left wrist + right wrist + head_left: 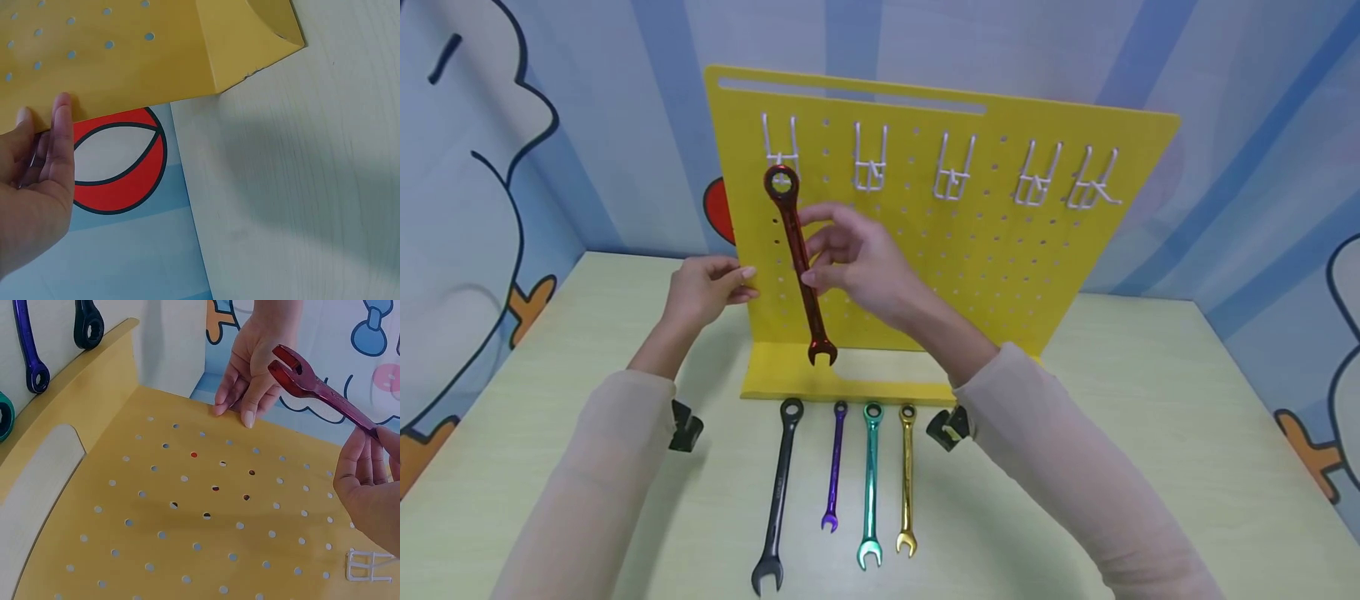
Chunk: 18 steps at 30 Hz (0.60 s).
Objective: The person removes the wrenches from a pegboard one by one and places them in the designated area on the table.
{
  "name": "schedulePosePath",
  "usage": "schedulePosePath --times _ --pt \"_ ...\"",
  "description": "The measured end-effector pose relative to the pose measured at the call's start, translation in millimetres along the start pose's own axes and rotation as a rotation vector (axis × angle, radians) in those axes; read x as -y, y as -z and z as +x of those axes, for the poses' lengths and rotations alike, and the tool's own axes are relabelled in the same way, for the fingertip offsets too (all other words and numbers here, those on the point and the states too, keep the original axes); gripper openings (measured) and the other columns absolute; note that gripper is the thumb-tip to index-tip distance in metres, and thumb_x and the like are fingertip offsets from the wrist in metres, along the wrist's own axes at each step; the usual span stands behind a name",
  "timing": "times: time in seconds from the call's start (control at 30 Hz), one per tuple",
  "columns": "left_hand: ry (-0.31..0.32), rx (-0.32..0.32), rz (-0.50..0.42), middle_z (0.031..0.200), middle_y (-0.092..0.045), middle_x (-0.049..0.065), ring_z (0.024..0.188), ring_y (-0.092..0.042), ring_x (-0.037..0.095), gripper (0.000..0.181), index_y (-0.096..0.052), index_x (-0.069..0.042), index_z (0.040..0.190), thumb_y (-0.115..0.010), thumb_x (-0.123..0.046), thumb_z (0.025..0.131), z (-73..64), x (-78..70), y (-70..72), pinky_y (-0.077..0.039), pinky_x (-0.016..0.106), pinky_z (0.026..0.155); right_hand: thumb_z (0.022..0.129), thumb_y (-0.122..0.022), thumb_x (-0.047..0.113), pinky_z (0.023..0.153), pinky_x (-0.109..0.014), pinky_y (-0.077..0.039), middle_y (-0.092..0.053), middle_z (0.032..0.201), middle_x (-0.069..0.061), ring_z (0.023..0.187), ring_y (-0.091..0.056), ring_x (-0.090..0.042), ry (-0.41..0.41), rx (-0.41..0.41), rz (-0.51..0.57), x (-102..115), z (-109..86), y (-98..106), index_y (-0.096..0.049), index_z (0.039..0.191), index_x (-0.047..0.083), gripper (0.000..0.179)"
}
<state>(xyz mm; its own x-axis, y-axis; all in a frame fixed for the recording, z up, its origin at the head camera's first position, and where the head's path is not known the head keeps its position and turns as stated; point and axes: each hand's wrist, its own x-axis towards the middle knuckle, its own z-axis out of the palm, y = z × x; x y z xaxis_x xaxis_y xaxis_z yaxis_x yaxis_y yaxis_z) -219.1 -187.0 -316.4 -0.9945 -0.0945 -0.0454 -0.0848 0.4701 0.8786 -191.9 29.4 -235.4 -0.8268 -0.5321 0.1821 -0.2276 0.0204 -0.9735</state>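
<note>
My right hand (872,262) holds a red combination wrench (800,258) by its shaft, ring end up and open jaw down. The wrench's ring end stands in front of the leftmost white hook (780,157) on the yellow pegboard (910,242); whether they touch I cannot tell. In the right wrist view the red wrench's open end (306,381) points away from the right hand (372,462). My left hand (700,290) pinches the pegboard's left edge, thumb on the front. The left wrist view shows the left hand's fingers (59,144) at that edge.
Several white hooks, such as the middle hook (952,175), run across the pegboard's upper part. In front of its base (790,379) lie a black wrench (778,492), a purple wrench (835,467), a teal wrench (871,483) and a gold wrench (907,483) on the pale table (1150,433).
</note>
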Motion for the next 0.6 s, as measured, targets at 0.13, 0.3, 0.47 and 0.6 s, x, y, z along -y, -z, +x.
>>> schedulePosePath --times 0.13,0.3,0.47,0.6 --pt "-0.005 0.002 0.001 0.097 -0.062 0.020 0.079 -0.066 0.016 0.035 -0.060 0.006 0.109 -0.054 -0.024 0.092 -0.2 -0.3 0.2 -0.053 0.017 0.066 0.080 -0.056 -0.018 0.068 -0.034 -0.054 -0.053 0.088 -0.014 0.074 -0.056 -0.024 -0.003 -0.007 0.015 -1.2 -1.6 2.0 -0.048 0.121 0.002 0.047" --pt "-0.002 0.005 -0.002 0.097 -0.062 0.019 0.076 -0.066 0.012 0.035 -0.060 0.006 0.109 -0.054 -0.024 0.092 0.0 -0.5 0.6 -0.053 0.017 0.066 0.080 -0.056 -0.019 0.068 -0.035 -0.054 -0.054 0.087 -0.014 0.073 -0.056 -0.024 -0.022 -0.009 0.021 -3.4 -3.9 5.4 -0.048 0.120 0.002 0.045" --pt "-0.004 0.006 0.001 0.097 -0.062 0.020 0.077 -0.066 0.014 0.036 -0.060 0.006 0.109 -0.054 -0.025 0.092 0.1 -0.9 0.6 -0.053 0.017 0.066 0.080 -0.055 -0.019 0.070 -0.036 -0.054 -0.053 0.088 -0.013 0.075 -0.057 -0.026 -0.056 -0.018 0.020 -5.8 -6.7 8.8 -0.048 0.119 0.003 0.045" --pt "-0.002 0.004 0.006 0.097 -0.062 0.020 0.078 -0.066 0.015 0.035 -0.060 0.006 0.108 -0.054 -0.025 0.092 -0.6 -0.9 0.3 -0.053 0.017 0.066 0.080 -0.055 -0.019 0.070 -0.036 -0.055 -0.053 0.088 -0.014 0.076 -0.058 -0.027 -0.071 -0.024 0.015 -9.3 -7.7 11.1 -0.048 0.118 0.003 0.045"
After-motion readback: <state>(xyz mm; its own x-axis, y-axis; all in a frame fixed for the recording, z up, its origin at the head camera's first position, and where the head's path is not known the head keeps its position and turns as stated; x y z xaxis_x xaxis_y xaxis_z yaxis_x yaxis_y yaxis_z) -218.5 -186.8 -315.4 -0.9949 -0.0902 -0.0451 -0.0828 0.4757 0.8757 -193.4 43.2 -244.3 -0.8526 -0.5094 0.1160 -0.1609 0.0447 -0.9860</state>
